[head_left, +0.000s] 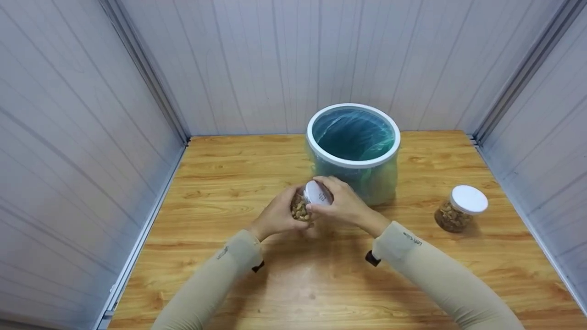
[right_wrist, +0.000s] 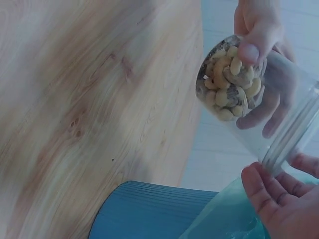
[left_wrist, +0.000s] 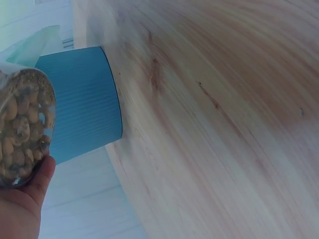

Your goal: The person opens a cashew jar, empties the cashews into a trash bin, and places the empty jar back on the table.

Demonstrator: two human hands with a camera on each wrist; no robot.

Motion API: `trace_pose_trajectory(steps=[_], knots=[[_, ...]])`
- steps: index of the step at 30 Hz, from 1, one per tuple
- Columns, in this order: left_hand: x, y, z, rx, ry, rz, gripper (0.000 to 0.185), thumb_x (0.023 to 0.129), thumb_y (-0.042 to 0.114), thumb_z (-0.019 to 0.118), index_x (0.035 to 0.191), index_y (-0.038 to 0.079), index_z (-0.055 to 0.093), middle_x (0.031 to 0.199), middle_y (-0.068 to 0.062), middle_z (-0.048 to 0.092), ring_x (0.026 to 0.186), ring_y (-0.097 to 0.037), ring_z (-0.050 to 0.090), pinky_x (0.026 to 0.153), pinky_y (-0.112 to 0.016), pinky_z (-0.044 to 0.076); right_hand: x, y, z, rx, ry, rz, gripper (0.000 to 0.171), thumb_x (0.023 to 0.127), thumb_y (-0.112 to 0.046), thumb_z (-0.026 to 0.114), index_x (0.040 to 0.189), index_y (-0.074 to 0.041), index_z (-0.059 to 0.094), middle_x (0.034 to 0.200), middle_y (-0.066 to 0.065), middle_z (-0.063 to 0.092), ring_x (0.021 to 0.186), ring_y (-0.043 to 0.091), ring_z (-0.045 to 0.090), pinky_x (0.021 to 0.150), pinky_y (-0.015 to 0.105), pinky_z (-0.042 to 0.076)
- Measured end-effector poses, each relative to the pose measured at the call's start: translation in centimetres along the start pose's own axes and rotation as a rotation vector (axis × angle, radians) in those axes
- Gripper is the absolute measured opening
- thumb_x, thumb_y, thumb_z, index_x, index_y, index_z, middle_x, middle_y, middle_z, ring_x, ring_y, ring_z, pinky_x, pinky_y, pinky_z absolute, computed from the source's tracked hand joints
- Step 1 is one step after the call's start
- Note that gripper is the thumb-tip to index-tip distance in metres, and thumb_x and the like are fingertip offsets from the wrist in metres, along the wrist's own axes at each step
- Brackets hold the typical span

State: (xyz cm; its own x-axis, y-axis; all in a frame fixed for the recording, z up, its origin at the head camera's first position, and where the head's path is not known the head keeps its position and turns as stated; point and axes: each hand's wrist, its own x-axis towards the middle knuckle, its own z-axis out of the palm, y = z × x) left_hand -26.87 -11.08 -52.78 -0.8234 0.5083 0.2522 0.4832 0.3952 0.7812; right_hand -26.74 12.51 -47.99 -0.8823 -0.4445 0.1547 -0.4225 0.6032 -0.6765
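Observation:
A clear jar (head_left: 299, 210) of nuts is held tilted over the middle of the table. My left hand (head_left: 276, 216) grips its body, fingers curled round the side. On the white lid (head_left: 318, 192), my right hand (head_left: 345, 202) has its thumb and fingers round the rim. From the right wrist, pale cashew-like nuts (right_wrist: 232, 82) show gathered at the jar's bottom, with the left thumb pressed against the plastic. The right fingertips (right_wrist: 256, 181) lie right at the lid end. Only the jar's lower part and a bit of the left hand (left_wrist: 25, 209) appear in the left wrist view.
Just beyond the hands stands a blue bin (left_wrist: 82, 99) with a white rim ring (head_left: 353, 163) and a green bag lining it. A second lidded jar of nuts (head_left: 451, 218) stands on the wooden table (head_left: 220, 183) at the right. Panel walls (head_left: 275, 59) enclose the table.

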Motion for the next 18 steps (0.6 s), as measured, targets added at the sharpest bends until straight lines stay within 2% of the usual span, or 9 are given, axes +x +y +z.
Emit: trace_pose_trajectory(steps=[7,13,18], knots=[[0.1,0.4,0.4,-0.016,0.029,0.019,0.088,0.078,0.018,0.095,0.153,0.007,0.05,0.139,-0.009,0.064,0.123,-0.019,0.066,0.109,-0.039,0.058,0.1,-0.8,0.9,-0.067,0.059,0.008,0.071,0.098,-0.051,0.07,0.153,-0.009,0.055,0.141,0.014,0.064,0.114,0.031,0.065,0.097,0.05,0.062],[0.2,1.1,0.3,0.029,0.051,0.061,0.084,0.074,0.023,0.096,0.147,0.006,0.058,0.131,-0.008,0.071,0.115,-0.018,0.069,0.102,-0.038,0.061,0.0,-0.9,1.3,-0.029,0.157,-0.004,0.062,0.094,-0.048,0.068,0.141,-0.008,0.061,0.131,0.013,0.066,0.106,0.03,0.065,0.086,0.045,0.062],[0.3,1.5,-0.2,0.044,0.042,0.05,0.086,0.071,0.028,0.099,0.147,0.009,0.062,0.129,-0.006,0.074,0.113,-0.017,0.071,0.1,-0.037,0.062,-0.3,-0.9,1.5,-0.004,0.218,-0.038,0.061,0.09,-0.048,0.068,0.135,-0.006,0.063,0.125,0.013,0.068,0.1,0.028,0.065,0.079,0.042,0.06]])
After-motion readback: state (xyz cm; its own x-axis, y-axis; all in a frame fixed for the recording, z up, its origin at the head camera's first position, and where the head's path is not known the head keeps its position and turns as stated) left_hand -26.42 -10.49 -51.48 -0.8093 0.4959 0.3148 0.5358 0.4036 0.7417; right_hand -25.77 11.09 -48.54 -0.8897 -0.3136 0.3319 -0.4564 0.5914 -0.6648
